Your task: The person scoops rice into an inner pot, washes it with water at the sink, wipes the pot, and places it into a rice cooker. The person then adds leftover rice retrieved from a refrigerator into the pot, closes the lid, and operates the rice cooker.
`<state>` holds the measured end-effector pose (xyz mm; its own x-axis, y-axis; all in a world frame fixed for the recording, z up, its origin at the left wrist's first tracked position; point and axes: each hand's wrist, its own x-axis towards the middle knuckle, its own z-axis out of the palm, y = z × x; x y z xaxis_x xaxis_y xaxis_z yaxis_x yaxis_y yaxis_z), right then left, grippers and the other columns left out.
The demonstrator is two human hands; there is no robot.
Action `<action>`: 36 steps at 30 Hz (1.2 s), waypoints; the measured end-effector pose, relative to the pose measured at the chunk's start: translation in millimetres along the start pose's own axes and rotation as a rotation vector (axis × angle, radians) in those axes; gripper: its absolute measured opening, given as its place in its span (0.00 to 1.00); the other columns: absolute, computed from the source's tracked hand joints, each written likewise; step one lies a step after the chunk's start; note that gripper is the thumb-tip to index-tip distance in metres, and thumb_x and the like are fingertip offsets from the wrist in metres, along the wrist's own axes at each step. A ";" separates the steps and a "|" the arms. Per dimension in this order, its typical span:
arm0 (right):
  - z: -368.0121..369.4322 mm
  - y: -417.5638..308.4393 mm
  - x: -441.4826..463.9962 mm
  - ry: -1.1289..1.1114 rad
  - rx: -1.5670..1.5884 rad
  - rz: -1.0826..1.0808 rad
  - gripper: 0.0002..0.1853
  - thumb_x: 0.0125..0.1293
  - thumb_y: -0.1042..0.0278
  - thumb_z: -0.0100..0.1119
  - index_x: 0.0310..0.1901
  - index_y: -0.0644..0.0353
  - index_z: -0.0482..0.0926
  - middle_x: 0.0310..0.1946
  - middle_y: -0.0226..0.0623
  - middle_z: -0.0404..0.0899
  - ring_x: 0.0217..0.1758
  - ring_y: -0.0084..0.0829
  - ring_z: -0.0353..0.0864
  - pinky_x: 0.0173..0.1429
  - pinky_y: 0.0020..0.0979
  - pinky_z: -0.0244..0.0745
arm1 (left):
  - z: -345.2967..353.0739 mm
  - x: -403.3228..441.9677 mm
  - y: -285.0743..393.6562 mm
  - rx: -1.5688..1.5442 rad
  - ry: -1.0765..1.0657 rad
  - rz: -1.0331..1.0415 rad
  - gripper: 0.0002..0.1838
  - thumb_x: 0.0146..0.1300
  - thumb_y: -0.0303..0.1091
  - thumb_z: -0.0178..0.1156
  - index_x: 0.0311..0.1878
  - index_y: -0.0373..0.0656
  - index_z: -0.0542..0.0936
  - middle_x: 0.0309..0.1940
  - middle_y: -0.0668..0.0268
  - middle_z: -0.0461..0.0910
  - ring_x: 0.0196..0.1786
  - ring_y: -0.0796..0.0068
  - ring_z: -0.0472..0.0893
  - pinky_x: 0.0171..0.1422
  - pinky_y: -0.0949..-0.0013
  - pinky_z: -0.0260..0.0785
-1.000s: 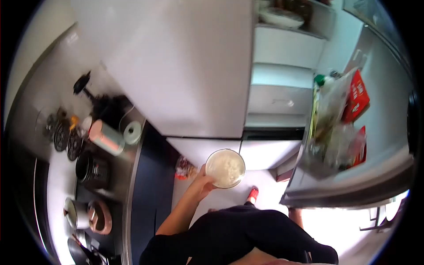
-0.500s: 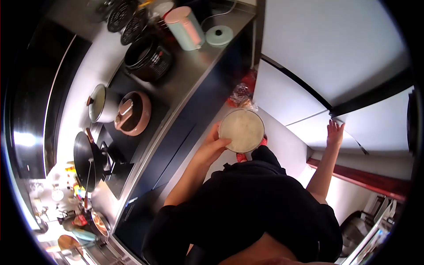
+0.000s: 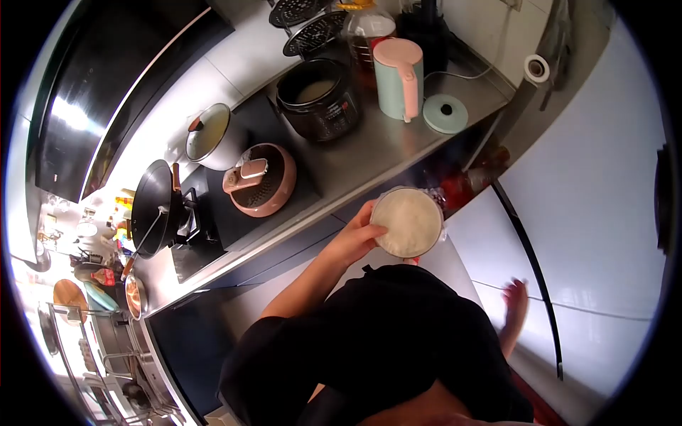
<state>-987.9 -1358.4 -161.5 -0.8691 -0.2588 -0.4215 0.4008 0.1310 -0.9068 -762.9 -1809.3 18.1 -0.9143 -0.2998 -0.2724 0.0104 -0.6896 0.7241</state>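
Note:
A round bowl (image 3: 407, 221) with pale, whitish contents is held in my left hand (image 3: 357, 236), thumb over its rim and fingers underneath. The bowl hangs in front of my body, off the counter's front edge. My right hand (image 3: 516, 295) is away to the right, beside the closed fridge front (image 3: 582, 213); it touches nothing that I can see. Its fingers are slightly blurred but spread apart.
On the counter (image 3: 380, 153) stand a black cooker pot (image 3: 320, 117), a green and pink kettle (image 3: 399, 78), a round green lid (image 3: 445, 113), a pink pan-like appliance (image 3: 273, 192), a white pot (image 3: 220, 138) and a wok (image 3: 150, 206).
The fridge door, open one second ago, is closed. My view has turned left towards the counter, with the bowl still in my left hand. My right hand has come off the fridge front and dropped lower.

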 end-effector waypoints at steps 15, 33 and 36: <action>442.5 -220.8 86.0 -0.904 -0.194 -0.376 0.14 0.72 0.61 0.50 0.44 0.65 0.77 0.33 0.30 0.78 0.38 0.23 0.77 0.47 0.27 0.72 | -33.4 34.7 81.0 0.071 0.429 0.464 0.31 0.57 0.25 0.58 0.66 0.45 0.64 0.57 0.66 0.72 0.61 0.71 0.71 0.64 0.66 0.65; 631.8 -276.4 -30.8 -1.145 -0.161 -0.917 0.12 0.66 0.70 0.56 0.49 0.64 0.75 0.42 0.44 0.80 0.45 0.36 0.81 0.49 0.31 0.75 | -152.4 133.9 281.0 1.751 0.877 1.098 0.30 0.49 0.30 0.63 0.60 0.53 0.71 0.45 0.60 0.72 0.48 0.55 0.73 0.46 0.59 0.73; 627.7 -266.1 3.5 -1.107 -0.086 -0.662 0.09 0.68 0.71 0.55 0.47 0.64 0.76 0.41 0.38 0.80 0.44 0.26 0.80 0.48 0.27 0.75 | -163.7 139.6 282.2 2.073 0.628 0.962 0.32 0.49 0.32 0.62 0.62 0.56 0.70 0.49 0.58 0.71 0.50 0.56 0.72 0.45 0.61 0.73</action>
<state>-915.7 -1994.8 72.0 -0.1766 -0.9426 0.2833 -0.0670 -0.2756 -0.9589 -821.3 -2153.7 80.7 -0.7103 -0.3686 0.5996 -0.4330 0.9005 0.0406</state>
